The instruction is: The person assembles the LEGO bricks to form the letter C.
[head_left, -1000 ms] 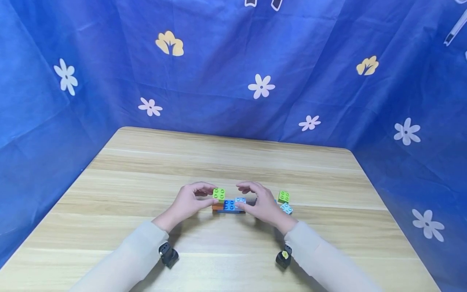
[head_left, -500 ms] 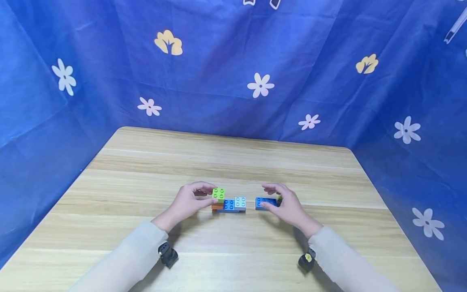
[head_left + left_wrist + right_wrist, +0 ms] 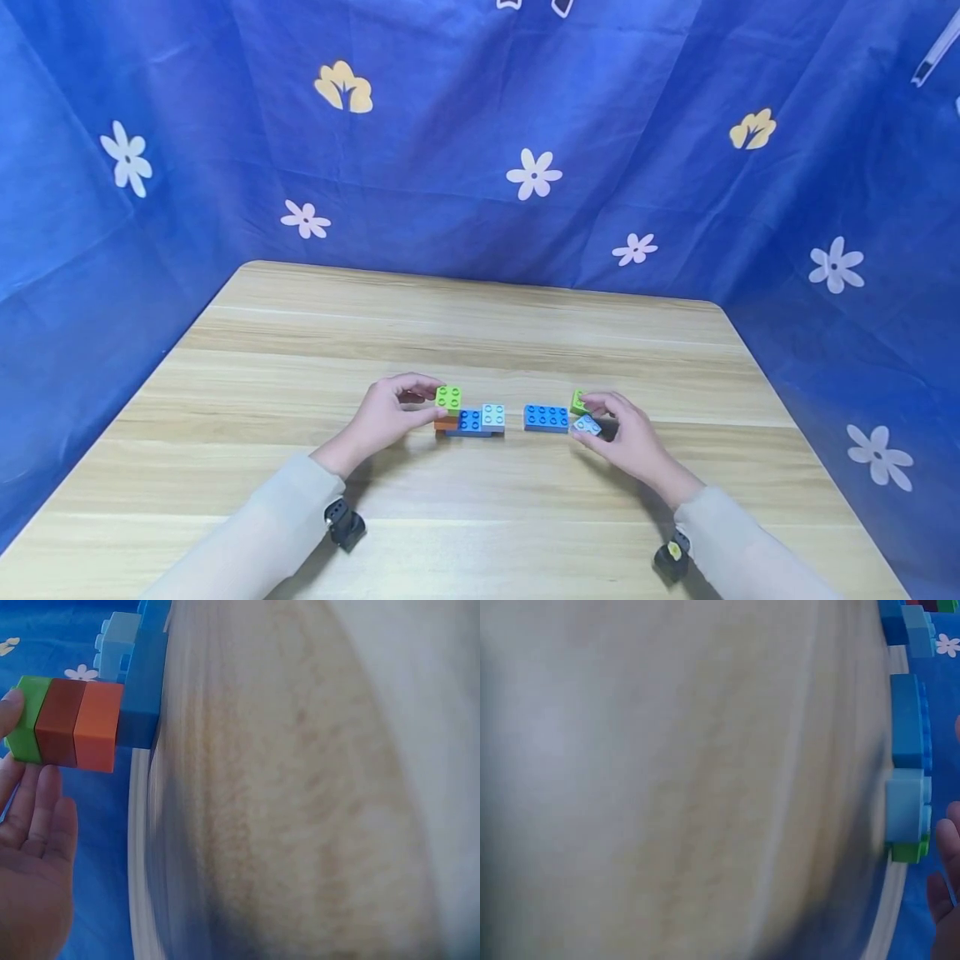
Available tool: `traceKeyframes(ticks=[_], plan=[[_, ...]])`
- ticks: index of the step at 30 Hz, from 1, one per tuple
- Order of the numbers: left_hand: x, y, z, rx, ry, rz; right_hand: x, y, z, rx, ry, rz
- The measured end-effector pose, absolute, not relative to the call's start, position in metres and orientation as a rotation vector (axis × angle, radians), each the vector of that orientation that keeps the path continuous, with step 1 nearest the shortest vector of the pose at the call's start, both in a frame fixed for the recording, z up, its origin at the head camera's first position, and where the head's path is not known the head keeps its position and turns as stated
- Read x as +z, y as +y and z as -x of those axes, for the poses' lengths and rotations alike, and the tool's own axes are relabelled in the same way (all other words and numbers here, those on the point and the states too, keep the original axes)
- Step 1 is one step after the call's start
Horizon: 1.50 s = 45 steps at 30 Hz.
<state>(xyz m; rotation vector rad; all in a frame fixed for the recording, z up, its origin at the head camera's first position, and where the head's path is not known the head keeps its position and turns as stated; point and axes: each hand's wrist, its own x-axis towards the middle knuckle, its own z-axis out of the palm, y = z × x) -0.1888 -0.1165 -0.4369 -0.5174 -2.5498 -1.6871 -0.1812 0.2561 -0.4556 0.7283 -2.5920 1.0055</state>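
My left hand (image 3: 386, 414) pinches a lime green brick (image 3: 448, 398), with the thumb on one side and fingertips on the other. In the left wrist view, that brick tops a brown brick (image 3: 61, 722) and an orange brick (image 3: 98, 726), stacked on one end of a blue brick (image 3: 142, 694). A light blue brick (image 3: 492, 415) stands further along the same blue base. My right hand (image 3: 633, 442) hovers over a loose light blue brick (image 3: 587, 426), thumb and fingers spread to either side. The right wrist view shows its fingers apart from that brick (image 3: 905, 806).
A loose blue eight-stud brick (image 3: 546, 418) lies between the built piece and my right hand. Behind the loose light blue brick sits another green brick (image 3: 578, 402), partly covered by fingers. The wooden table (image 3: 480, 333) meets a blue patterned cloth (image 3: 450, 200) behind.
My right hand has left the light blue brick on the built piece and moved right, past the loose blue brick, to the loose light blue one. The left hand has stayed put.
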Motion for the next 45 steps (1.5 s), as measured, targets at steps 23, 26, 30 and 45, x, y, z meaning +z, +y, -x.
traceKeyframes(ticks=[23, 26, 30, 45], plan=[[-0.430, -0.117, 0.186, -1.704, -2.584, 0.457, -0.465, 0.258, 0.169, 0.946, -2.787, -0.322], [-0.431, -0.117, 0.187, -1.691, -2.582, 0.464, -0.466, 0.258, 0.169, 0.942, -2.776, -0.340], [-0.432, -0.117, 0.187, -1.708, -2.573, 0.473, -0.464, 0.258, 0.169, 0.943, -2.748, -0.377], [-0.430, -0.119, 0.189, -1.704, -2.561, 0.499, -0.432, 0.240, 0.187, 0.986, -2.616, -0.530]])
